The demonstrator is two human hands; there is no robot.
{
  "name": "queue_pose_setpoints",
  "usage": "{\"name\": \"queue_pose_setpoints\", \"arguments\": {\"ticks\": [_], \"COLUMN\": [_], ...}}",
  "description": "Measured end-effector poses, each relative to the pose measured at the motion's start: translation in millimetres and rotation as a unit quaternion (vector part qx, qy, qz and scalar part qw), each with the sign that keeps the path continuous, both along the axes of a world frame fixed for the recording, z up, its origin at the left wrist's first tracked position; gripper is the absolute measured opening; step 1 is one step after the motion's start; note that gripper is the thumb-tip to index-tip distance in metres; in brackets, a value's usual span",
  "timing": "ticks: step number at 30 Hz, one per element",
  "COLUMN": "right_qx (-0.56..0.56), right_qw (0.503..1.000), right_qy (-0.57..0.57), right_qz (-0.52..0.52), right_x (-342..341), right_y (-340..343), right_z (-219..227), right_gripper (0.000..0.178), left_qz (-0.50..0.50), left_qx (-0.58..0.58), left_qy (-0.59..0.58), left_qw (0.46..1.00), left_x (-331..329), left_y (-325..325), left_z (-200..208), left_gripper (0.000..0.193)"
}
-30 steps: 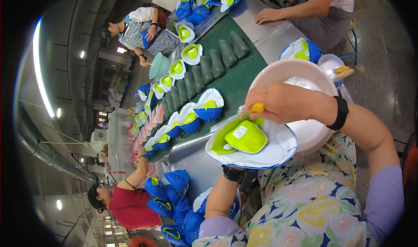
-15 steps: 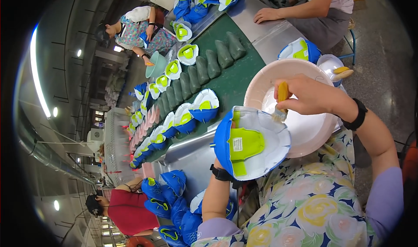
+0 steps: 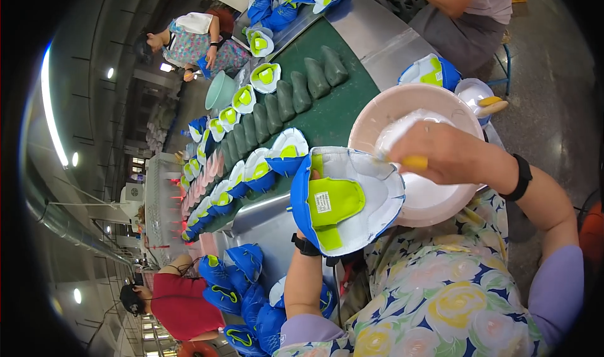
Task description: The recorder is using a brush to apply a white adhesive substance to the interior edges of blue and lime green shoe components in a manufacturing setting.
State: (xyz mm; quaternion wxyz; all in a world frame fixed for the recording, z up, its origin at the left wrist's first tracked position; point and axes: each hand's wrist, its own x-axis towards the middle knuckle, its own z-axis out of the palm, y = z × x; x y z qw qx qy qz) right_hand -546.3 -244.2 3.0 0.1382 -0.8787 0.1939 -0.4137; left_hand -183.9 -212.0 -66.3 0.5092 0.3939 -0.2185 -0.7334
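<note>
A blue shoe upper (image 3: 356, 200) with white edging and a lime-green lining rests in my left hand (image 3: 314, 175), which is closed on it and mostly hidden underneath. My right hand (image 3: 434, 149), smeared by motion, grips a brush by its yellow handle (image 3: 414, 162). The brush's blurred tip is by the upper's far rim, and I cannot tell whether it touches. Just behind is a pale pink basin (image 3: 368, 127) holding white liquid and a white inner bowl-like shape.
A green conveyor belt (image 3: 327, 115) carries rows of shoe uppers and dark shoe lasts (image 3: 333, 66). Blue uppers (image 3: 245, 266) are piled at lower left. Right of the basin stands a white cup (image 3: 469, 91) with yellow-handled brushes. Co-workers are at far left, lower left and upper right.
My left hand has moved the upper slightly left. My right hand has turned over, swinging the brush handle lower. The belt's rows sit slightly further left, and the upper-right co-worker's hand has lifted from the metal surface.
</note>
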Motion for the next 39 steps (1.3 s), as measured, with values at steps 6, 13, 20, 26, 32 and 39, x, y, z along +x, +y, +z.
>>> {"name": "queue_pose_setpoints", "arguments": {"ticks": [6,13,20,26,32,39], "right_qx": [0.096,0.300,0.387,0.474,0.459,0.416], "right_qw": [0.985,0.945,0.895,0.849,0.856,0.901], "right_qy": [-0.134,-0.066,-0.134,-0.163,-0.147,-0.046], "right_qz": [-0.042,-0.109,-0.174,-0.170,-0.187,-0.112], "right_x": [36,7,-27,-12,-36,-50], "right_y": [-26,-29,-18,-20,-10,-19], "right_z": [23,4,-9,-27,-37,-62], "right_gripper": [0.023,0.022,0.018,0.017,0.015,0.016], "left_qz": [0.033,0.053,0.111,0.136,0.062,0.341], "left_qx": [-0.015,-0.222,-0.062,-0.053,-0.039,-0.042], "left_qy": [0.022,-0.353,-0.263,-0.220,-0.643,-0.928], "left_qw": [0.999,0.908,0.956,0.964,0.762,0.141], "left_x": [5,80,51,79,89,264], "left_y": [-15,-37,-121,-167,-171,30], "left_z": [-34,-83,-56,-99,-90,88], "left_gripper": [0.042,0.046,0.037,0.043,0.073,0.086]}}
